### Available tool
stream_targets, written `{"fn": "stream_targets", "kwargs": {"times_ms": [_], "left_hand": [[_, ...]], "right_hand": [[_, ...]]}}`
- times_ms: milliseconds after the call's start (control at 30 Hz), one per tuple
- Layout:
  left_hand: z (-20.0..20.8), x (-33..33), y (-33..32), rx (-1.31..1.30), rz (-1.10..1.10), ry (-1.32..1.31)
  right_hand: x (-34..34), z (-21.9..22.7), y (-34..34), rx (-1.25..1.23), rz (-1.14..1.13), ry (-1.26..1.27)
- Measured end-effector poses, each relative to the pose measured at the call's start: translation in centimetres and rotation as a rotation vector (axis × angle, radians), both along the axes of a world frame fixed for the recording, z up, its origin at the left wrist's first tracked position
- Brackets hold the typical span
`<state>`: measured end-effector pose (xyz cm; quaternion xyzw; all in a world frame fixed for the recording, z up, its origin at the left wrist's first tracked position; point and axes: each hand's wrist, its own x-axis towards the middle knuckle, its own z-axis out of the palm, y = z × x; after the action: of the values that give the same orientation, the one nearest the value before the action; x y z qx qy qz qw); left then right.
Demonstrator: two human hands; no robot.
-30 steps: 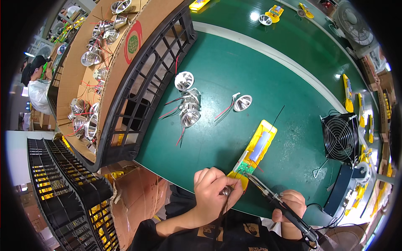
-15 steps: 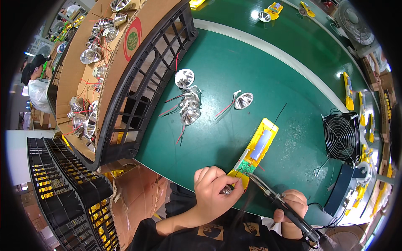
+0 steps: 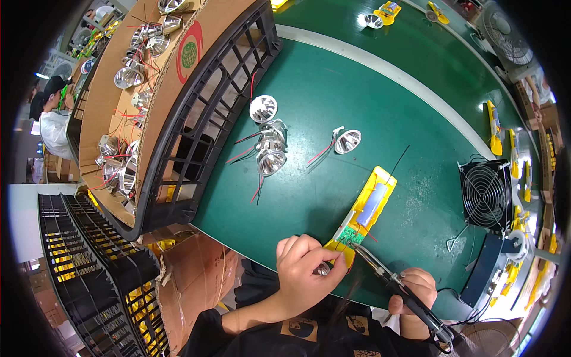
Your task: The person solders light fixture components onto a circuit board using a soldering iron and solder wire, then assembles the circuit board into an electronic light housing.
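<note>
Two hands work: the right hand point(image 3: 414, 293) grips a soldering iron point(image 3: 392, 281) pointing up-left at the long yellow case point(image 3: 364, 213); the left hand point(image 3: 306, 271) pinches its near end.

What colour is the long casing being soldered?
Yellow casing, with a green circuit board inside; head view.

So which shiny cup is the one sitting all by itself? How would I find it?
Start at the green table and find the long yellow case near the hands. Up and a little left of it lies one silver reflector with red and white wires trailing to its left. The other reflectors huddle in a pile further left, while this one lies apart from them.
</note>
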<state>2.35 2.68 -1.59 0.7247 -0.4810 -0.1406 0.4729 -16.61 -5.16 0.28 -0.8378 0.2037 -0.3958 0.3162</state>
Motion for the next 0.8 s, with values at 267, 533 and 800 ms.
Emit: {"fn": "stream_targets", "kwargs": {"times_ms": [267, 533, 800], "left_hand": [[-0.1, 0.1, 0.0, 0.017, -0.009, -0.031], [0.3, -0.4, 0.0, 0.000, 0.021, -0.009], [3.9, 0.4, -1.7, 0.401, -0.248, -0.233]], "right_hand": [[0.1, -0.1, 0.8, 0.023, -0.254, -0.091], [-0.3, 0.7, 0.0, -0.075, -0.128, -0.115], [-1.2, 3.1, 0.2, -0.166, -0.149, -0.251]]}}
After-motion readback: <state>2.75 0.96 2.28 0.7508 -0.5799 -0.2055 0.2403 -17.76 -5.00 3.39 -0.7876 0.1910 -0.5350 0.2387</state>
